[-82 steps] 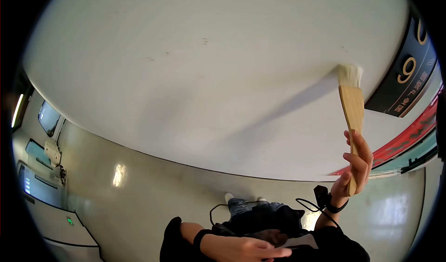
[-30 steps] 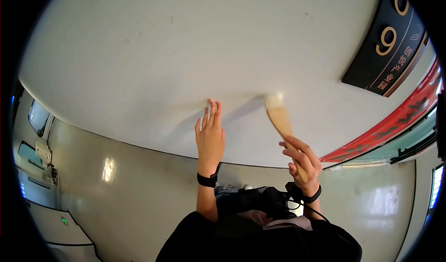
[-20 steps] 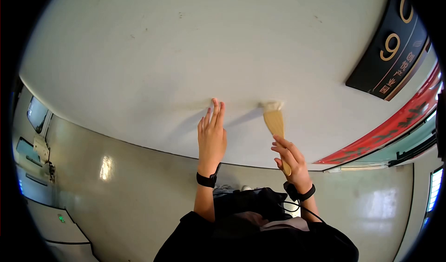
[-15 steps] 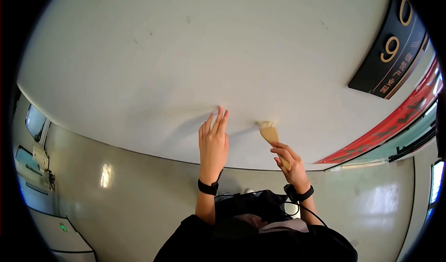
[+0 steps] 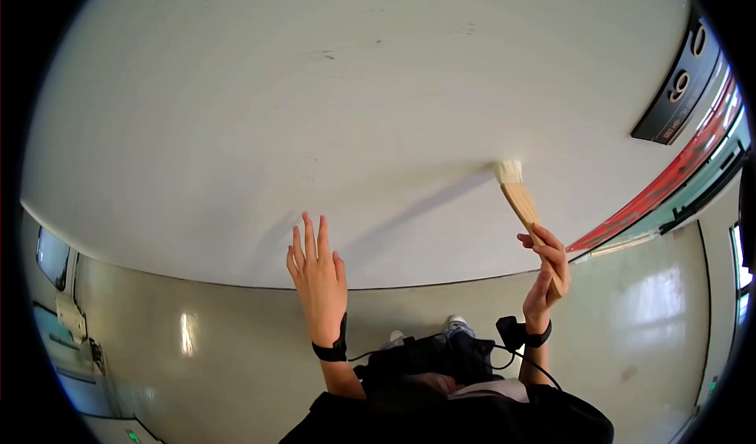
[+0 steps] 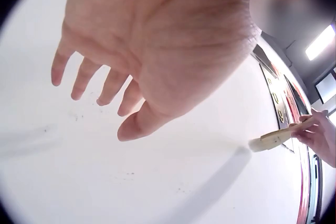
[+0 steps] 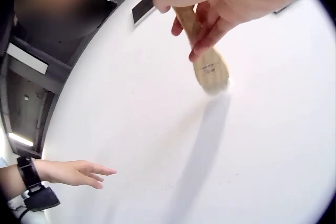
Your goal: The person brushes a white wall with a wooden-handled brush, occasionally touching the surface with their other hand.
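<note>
A flat wooden brush (image 5: 521, 200) with pale bristles is held by its handle in my right hand (image 5: 548, 274). Its bristle end meets the white wall (image 5: 409, 113), and a long shadow runs from it. In the right wrist view the fingers grip the brush (image 7: 210, 69) just above its wide part. My left hand (image 5: 319, 282) is raised in front of the wall with fingers spread and straight, holding nothing; whether it touches the wall I cannot tell. The left wrist view shows its palm (image 6: 142, 45) and all its fingertips.
A dark sign (image 5: 674, 101) with gold numerals hangs on the wall at the right, beside a red banner (image 5: 654, 204). Small dark marks (image 5: 329, 55) dot the wall. Below lies a shiny floor (image 5: 220, 326), with the person's shoes (image 5: 457, 320) on it. Black cables run near the right wrist.
The right hand has moved the brush to the right, and the left hand has shifted left with its fingers spread wider. The hands are farther apart. The camera view has turned as well.
</note>
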Demonstrator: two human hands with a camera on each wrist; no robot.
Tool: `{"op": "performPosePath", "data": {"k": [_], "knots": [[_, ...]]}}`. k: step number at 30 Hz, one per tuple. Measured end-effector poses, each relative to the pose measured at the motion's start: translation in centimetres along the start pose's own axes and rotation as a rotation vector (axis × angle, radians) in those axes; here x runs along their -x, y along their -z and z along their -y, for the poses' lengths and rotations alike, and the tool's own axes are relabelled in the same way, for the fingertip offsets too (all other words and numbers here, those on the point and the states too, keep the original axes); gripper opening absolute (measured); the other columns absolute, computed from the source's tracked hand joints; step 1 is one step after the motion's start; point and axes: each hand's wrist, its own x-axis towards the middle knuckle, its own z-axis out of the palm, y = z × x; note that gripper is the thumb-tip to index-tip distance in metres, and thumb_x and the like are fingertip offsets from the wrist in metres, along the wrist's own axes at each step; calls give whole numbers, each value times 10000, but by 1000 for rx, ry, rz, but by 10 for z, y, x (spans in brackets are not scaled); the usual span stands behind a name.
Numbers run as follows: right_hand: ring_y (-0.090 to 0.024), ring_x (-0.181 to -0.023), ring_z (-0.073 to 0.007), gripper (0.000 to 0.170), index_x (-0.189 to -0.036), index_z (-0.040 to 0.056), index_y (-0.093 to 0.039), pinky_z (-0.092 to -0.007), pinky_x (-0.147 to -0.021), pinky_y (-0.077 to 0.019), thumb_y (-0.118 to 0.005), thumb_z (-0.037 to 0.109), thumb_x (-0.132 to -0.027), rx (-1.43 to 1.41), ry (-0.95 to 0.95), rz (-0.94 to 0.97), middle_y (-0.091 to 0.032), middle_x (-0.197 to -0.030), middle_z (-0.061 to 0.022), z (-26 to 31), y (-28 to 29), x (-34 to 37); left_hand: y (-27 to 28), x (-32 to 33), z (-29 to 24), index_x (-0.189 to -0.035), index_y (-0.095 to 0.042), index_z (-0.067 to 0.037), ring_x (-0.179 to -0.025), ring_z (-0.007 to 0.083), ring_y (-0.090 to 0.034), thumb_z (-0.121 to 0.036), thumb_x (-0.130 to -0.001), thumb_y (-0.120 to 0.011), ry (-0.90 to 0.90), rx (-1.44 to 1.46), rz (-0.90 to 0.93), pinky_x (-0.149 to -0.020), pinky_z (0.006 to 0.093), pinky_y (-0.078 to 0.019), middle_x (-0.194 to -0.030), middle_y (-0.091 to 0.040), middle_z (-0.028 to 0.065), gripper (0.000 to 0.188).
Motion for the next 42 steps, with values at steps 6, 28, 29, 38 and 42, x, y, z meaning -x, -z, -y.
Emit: {"op": "performPosePath", "data": {"k": [6, 28, 29, 38, 42], "knots": [[-722, -1019, -375, 473, -1031, -42, -599, -464, -912, -572, -433, 393, -1114, -6, -151, -140, -655, -1252, -259, -46, -40, 52, -38, -7, 17, -1607, -336, -77, -1547, 382, -272, -74, -963, -607, 18, 119, 71, -1212, 533, -280, -1722, -190, 154, 699], [-638, -483, -294, 511, -908, 42, -473, -350, -416, -531, -362, 509, -1085, -89, -78, -220, -702, -969, -267, -147, -24, 145, -217, 66, -52, -1581, -418, -106, -1573, 481, -124, -109, -973, -608, 105, 435, -62, -1219, 576, -246, -1723, -27, 255, 636], [-653, -488, -289, 529, -907, 47, -478, -347, -402, -533, -368, 534, -1081, -131, -67, -274, -707, -967, -262, -159, -24, 155, -236, 74, -56, -1573, -429, -100, -1563, 495, -140, -122, -969, -614, 78, 448, -76, -1210, 595, -244, -1715, -40, 273, 633], [-636, -598, -302, 477, -941, 116, -472, -356, -522, -577, -429, 576, -1061, -9, 277, -388, -666, -1088, -216, -314, -12, 269, -397, 106, -84, -1525, -505, -104, -1538, 527, -201, -168, -930, -671, -38, 283, -256, -1178, 674, -238, -1674, -192, 316, 622], [-756, -794, -376, 310, -986, 36, -562, -382, -642, -604, -533, 329, -1085, -25, 328, -29, -675, -1182, -251, -341, -14, 295, -407, 108, -68, -1505, -534, -135, -1516, 530, -265, -161, -900, -732, -71, 184, -351, -1159, 672, -273, -1667, -237, 298, 637]]}}
